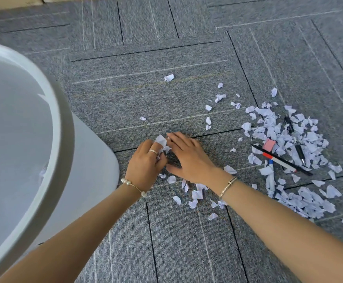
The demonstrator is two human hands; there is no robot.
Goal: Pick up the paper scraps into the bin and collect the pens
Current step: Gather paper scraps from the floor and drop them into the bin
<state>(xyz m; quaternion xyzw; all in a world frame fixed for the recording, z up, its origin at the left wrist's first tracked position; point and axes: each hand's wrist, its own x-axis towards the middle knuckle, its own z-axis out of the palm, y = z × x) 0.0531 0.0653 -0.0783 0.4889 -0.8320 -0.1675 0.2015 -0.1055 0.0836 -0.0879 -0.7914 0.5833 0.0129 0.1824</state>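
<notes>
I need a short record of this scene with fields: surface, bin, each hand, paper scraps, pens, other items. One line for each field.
surface: grey carpet tiles
bin: white bin at the left, beside the left hand
left hand: left hand grips a bunch of scraps
right hand: right hand lies flat on the carpet, fingers straight, next to the left hand
paper scraps: big pile at the right, loose pieces near the hands
pens: black pen, red-capped marker and blue-capped marker in the pile
other items: pink eraser in the pile

Paper scraps (285,137), pens and bin on the carpet.
White torn scraps lie heaped at right over a black pen (294,137), a red-capped pen (279,161) and a blue-tipped pen (271,176); the grey bin (64,127) stands at left.
</notes>
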